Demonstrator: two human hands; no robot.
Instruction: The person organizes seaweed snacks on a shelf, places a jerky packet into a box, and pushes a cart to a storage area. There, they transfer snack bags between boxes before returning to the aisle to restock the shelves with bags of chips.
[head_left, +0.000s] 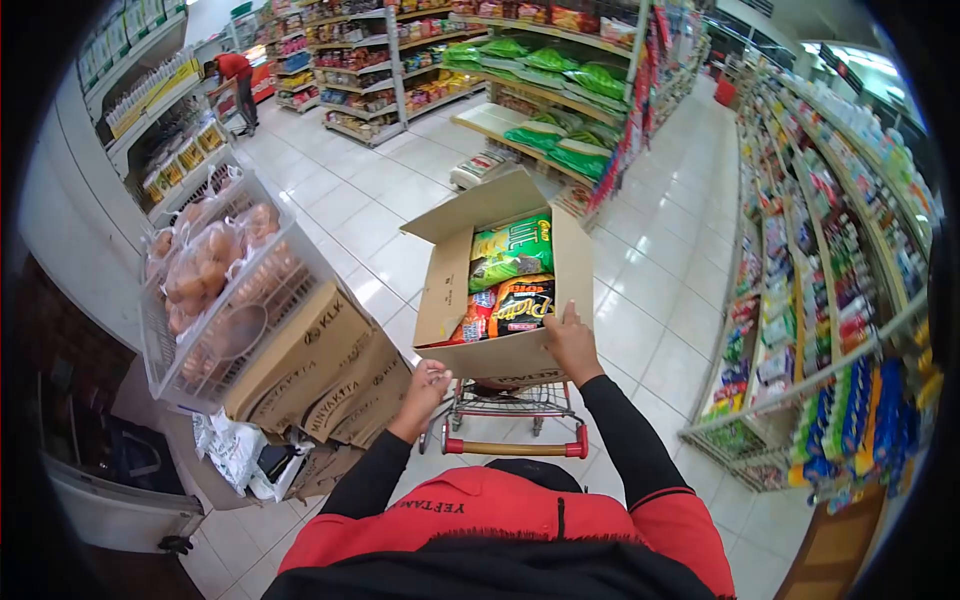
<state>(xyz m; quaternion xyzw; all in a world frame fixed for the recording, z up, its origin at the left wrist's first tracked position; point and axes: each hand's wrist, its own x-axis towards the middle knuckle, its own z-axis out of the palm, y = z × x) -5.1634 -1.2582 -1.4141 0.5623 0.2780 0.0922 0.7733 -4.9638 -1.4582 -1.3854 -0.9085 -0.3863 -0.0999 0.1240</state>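
An open cardboard box (448,290) rests on a shopping cart (512,400) in front of me, its flaps folded outward. Inside lie a green snack bag (512,252) and a black-and-orange snack bag (522,303), with red packaging beside them. My left hand (430,382) is closed at the box's near left corner, fingers curled against the cardboard. At the near right corner, my right hand (572,345) grips the box edge with its index finger stretched along the flap. The cart's handle (515,448) is between my forearms.
To the left, a white plastic crate (240,320) of bagged eggs (205,265) sits on stacked cartons (325,365). Stocked shelves (800,280) line the right side. Green bags (560,140) fill shelving ahead. A person in red (236,75) stands at the far left.
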